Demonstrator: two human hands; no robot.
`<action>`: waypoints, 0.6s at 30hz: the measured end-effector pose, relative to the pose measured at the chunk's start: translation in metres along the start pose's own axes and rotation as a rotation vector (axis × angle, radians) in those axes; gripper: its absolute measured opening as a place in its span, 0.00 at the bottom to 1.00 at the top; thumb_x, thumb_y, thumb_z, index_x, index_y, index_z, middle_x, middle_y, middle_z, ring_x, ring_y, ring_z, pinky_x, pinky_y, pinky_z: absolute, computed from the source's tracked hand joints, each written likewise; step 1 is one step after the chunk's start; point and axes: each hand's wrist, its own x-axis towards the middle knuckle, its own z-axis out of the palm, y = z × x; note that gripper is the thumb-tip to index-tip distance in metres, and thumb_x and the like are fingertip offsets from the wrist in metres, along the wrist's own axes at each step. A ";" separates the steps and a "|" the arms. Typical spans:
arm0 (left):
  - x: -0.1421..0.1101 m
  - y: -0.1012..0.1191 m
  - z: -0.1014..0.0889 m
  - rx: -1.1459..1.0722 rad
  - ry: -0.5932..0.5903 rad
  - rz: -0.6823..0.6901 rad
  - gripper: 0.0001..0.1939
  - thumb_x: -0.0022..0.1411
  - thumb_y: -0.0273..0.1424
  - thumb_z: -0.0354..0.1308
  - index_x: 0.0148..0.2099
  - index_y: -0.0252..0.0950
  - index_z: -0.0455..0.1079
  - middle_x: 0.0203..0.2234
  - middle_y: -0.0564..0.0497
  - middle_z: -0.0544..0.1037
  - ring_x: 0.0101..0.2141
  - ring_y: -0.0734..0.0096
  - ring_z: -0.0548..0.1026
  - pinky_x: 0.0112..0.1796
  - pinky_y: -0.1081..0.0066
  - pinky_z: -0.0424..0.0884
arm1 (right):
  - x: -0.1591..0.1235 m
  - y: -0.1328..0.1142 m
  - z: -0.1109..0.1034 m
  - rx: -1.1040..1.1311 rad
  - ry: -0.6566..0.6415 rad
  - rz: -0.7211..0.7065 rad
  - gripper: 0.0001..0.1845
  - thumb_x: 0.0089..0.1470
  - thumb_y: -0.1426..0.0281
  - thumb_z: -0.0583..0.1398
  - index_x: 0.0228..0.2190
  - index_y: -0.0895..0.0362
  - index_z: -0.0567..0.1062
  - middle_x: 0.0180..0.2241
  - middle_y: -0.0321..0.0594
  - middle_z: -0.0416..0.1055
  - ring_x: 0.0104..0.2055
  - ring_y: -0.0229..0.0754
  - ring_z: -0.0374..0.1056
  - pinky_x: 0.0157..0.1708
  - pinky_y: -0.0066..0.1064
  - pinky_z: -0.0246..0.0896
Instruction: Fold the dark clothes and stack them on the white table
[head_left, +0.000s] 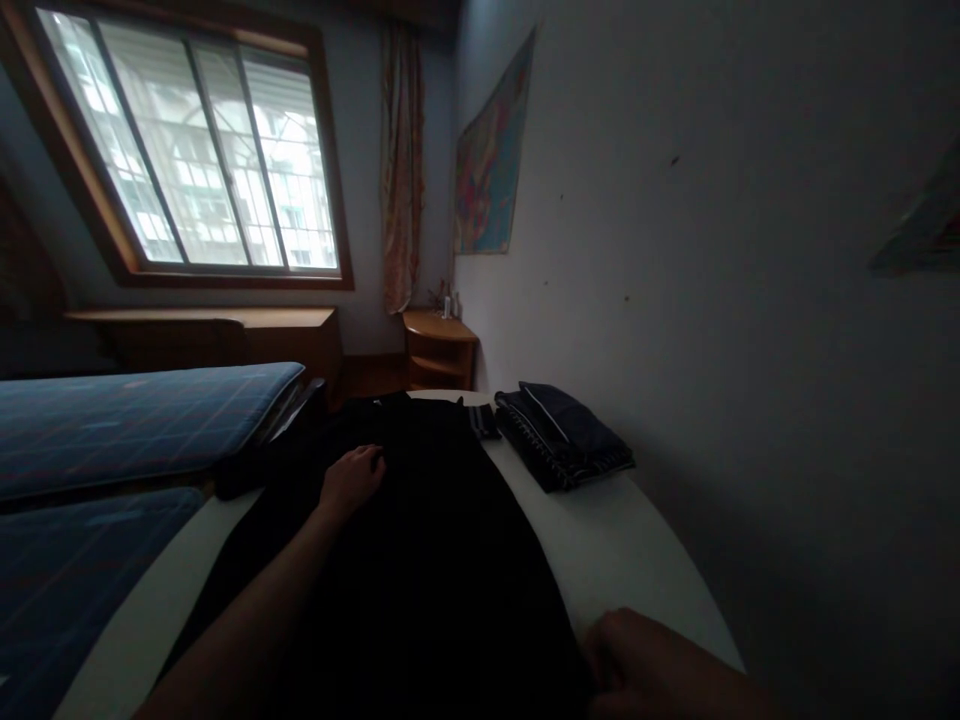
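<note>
A black shirt (442,520) lies spread over a white table (622,540), its collar end away from me. A striped cuff (481,421) shows at its far right, and the left sleeve (251,470) hangs toward the table's left edge. My left hand (354,480) rests on the upper left part of the shirt, palm down with its fingers loosely bent. At the near right edge of the cloth, my right hand (637,655) is closed on the shirt's edge. Deep shadow hides the fold lines and the nearest part of the shirt.
Dark folded clothes (562,435) are stacked at the table's right, near the wall (675,330). Blue plaid mattresses (135,425) lie to the left. Farther off are a wooden desk (285,318) under the window (217,150) and a corner shelf (439,325).
</note>
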 end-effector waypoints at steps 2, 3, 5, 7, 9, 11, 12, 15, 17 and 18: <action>-0.001 -0.001 0.001 -0.008 -0.004 0.005 0.22 0.68 0.36 0.45 0.57 0.38 0.71 0.55 0.46 0.75 0.50 0.59 0.76 0.50 0.64 0.71 | -0.007 0.008 -0.007 -0.069 0.012 0.027 0.03 0.36 0.72 0.64 0.19 0.54 0.74 0.24 0.34 0.71 0.28 0.40 0.68 0.24 0.27 0.49; -0.002 -0.001 0.001 -0.011 -0.006 0.011 0.22 0.67 0.37 0.46 0.57 0.38 0.71 0.56 0.46 0.74 0.52 0.60 0.75 0.51 0.64 0.70 | -0.011 0.012 -0.011 -0.091 0.000 0.040 0.04 0.35 0.72 0.65 0.19 0.54 0.74 0.24 0.34 0.71 0.27 0.41 0.68 0.24 0.28 0.49; -0.004 -0.002 0.004 -0.013 -0.010 0.026 0.22 0.67 0.37 0.47 0.58 0.37 0.70 0.58 0.45 0.73 0.53 0.60 0.74 0.53 0.64 0.68 | -0.013 0.017 -0.018 -0.115 -0.023 0.040 0.05 0.34 0.71 0.66 0.17 0.53 0.74 0.22 0.35 0.71 0.26 0.41 0.69 0.24 0.29 0.50; -0.005 -0.002 0.006 -0.012 -0.012 0.044 0.23 0.66 0.38 0.48 0.59 0.36 0.70 0.58 0.45 0.71 0.54 0.59 0.73 0.56 0.62 0.66 | -0.007 0.013 -0.021 -0.139 0.029 0.014 0.06 0.36 0.67 0.68 0.19 0.52 0.75 0.24 0.36 0.73 0.27 0.43 0.69 0.25 0.30 0.53; -0.006 -0.003 0.008 -0.012 -0.010 0.055 0.23 0.66 0.38 0.49 0.59 0.36 0.70 0.59 0.44 0.71 0.55 0.58 0.72 0.58 0.59 0.63 | 0.006 -0.001 -0.017 -0.149 0.163 -0.045 0.08 0.43 0.62 0.67 0.26 0.52 0.77 0.29 0.39 0.75 0.31 0.45 0.71 0.30 0.32 0.58; -0.009 -0.003 0.010 -0.014 -0.005 0.059 0.23 0.66 0.38 0.49 0.59 0.37 0.70 0.59 0.44 0.71 0.57 0.57 0.70 0.59 0.58 0.62 | 0.022 -0.022 -0.005 -0.114 0.285 -0.165 0.13 0.51 0.59 0.63 0.37 0.52 0.77 0.37 0.42 0.77 0.38 0.46 0.72 0.39 0.36 0.63; -0.010 -0.003 0.010 -0.015 -0.001 0.059 0.23 0.66 0.39 0.48 0.59 0.37 0.70 0.59 0.44 0.71 0.57 0.57 0.70 0.59 0.57 0.61 | 0.030 -0.032 0.003 -0.104 0.327 -0.269 0.18 0.53 0.58 0.62 0.44 0.52 0.76 0.45 0.44 0.76 0.45 0.48 0.71 0.46 0.38 0.63; -0.017 -0.002 0.009 -0.011 0.012 0.057 0.24 0.67 0.39 0.47 0.59 0.36 0.70 0.58 0.43 0.72 0.58 0.56 0.69 0.59 0.57 0.62 | 0.052 -0.055 0.028 -0.129 0.262 -0.617 0.35 0.54 0.52 0.62 0.60 0.48 0.65 0.65 0.43 0.58 0.67 0.54 0.51 0.64 0.48 0.45; -0.023 0.001 0.006 -0.005 0.020 0.062 0.24 0.67 0.39 0.47 0.59 0.36 0.71 0.58 0.43 0.72 0.59 0.54 0.68 0.59 0.56 0.61 | 0.063 -0.059 0.044 -0.164 0.177 -0.775 0.39 0.55 0.47 0.59 0.64 0.43 0.58 0.68 0.41 0.51 0.70 0.55 0.44 0.66 0.53 0.39; -0.027 0.002 0.004 -0.002 0.023 0.066 0.24 0.67 0.39 0.47 0.59 0.36 0.71 0.58 0.44 0.72 0.59 0.54 0.68 0.60 0.56 0.61 | 0.068 -0.057 0.051 -0.186 0.148 -0.821 0.39 0.56 0.46 0.58 0.65 0.41 0.56 0.68 0.41 0.50 0.70 0.56 0.43 0.66 0.55 0.40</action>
